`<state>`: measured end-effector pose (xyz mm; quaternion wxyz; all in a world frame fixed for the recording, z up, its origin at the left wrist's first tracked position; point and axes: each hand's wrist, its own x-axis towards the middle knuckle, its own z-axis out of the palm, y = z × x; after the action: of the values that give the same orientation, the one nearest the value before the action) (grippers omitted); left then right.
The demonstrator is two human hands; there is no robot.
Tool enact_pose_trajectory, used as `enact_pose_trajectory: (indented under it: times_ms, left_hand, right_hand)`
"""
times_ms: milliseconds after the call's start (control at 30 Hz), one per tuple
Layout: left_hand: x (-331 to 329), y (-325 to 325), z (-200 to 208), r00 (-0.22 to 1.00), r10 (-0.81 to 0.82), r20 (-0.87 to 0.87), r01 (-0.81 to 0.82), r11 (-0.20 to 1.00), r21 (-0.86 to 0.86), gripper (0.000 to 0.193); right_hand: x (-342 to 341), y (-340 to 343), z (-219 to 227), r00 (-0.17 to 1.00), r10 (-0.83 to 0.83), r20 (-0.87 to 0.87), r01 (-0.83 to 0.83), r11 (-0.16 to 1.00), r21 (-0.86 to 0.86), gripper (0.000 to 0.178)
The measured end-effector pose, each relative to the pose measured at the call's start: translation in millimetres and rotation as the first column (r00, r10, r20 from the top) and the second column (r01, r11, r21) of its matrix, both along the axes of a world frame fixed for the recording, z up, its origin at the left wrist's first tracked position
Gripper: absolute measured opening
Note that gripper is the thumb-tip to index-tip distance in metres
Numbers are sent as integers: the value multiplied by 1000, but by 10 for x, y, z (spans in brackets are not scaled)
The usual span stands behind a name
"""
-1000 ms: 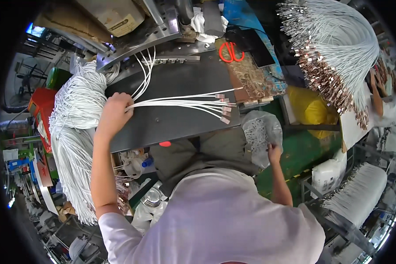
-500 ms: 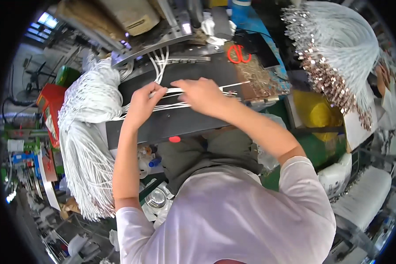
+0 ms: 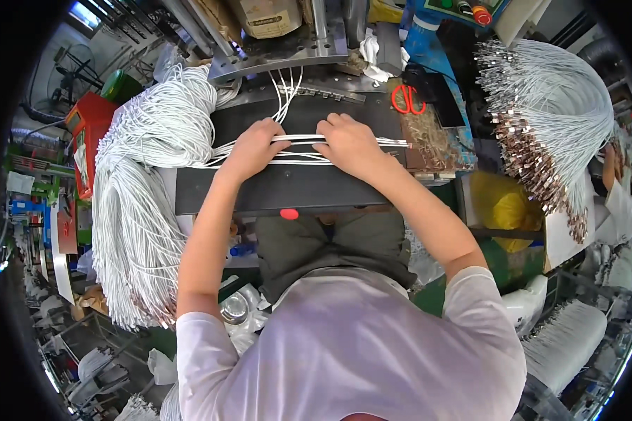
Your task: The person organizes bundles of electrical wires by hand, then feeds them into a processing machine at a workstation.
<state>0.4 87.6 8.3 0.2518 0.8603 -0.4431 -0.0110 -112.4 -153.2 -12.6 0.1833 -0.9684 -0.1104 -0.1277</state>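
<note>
Several thin white cables [image 3: 304,138] run left to right across a black work board [image 3: 274,193]. My left hand [image 3: 260,147] is closed around the upper strands, its thumb pointing right. A short span further right, my right hand [image 3: 352,144] grips the same strands with curled fingers; its fingertips are partly hidden. Beyond it the cable ends [image 3: 395,143] poke out toward a brown patch. Lower strands lie on the board beneath both hands. A few loose cables [image 3: 282,105] hang down from a perforated metal plate [image 3: 281,62] behind my left hand.
A thick bundle of white cables [image 3: 137,203] drapes off the board's left side. Orange-handled scissors [image 3: 408,99] lie at the back right beside brown debris [image 3: 432,137]. A red button [image 3: 288,213] sits on the front edge. Another cable bundle [image 3: 551,105] with coppery ends hangs at right.
The view has shifted, so the bench sits differently in the picture. My right hand has settled onto the strands beside my left, its fingers now curled around them.
</note>
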Motion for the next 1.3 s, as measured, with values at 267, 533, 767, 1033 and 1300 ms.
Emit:
enact_pose_trajectory:
  times_ms: [267, 533, 767, 1033, 1300]
  left_hand:
    - [-516, 110, 880, 871, 130, -474, 57, 931, 361, 19]
    - [-1092, -286, 199, 1, -124, -992, -221, 968, -121, 27]
    - [-819, -586, 94, 3, -168, -986, -335, 929, -160, 27]
    - [-22, -688, -96, 92, -264, -960, -567, 779, -268, 36]
    - [-48, -789, -172, 231, -33, -972, -513, 845, -151, 32]
  right_hand:
    - [-236, -456, 549, 960, -53, 276, 111, 974, -199, 12]
    - [-136, -346, 452, 992, 1, 126, -45, 938, 344, 26]
    - [79, -160, 370, 924, 375, -73, -139, 508, 850, 35]
    - [501, -543, -1, 971, -58, 230, 94, 985, -148, 41]
    - [430, -451, -17, 998, -55, 28, 54, 998, 41, 47]
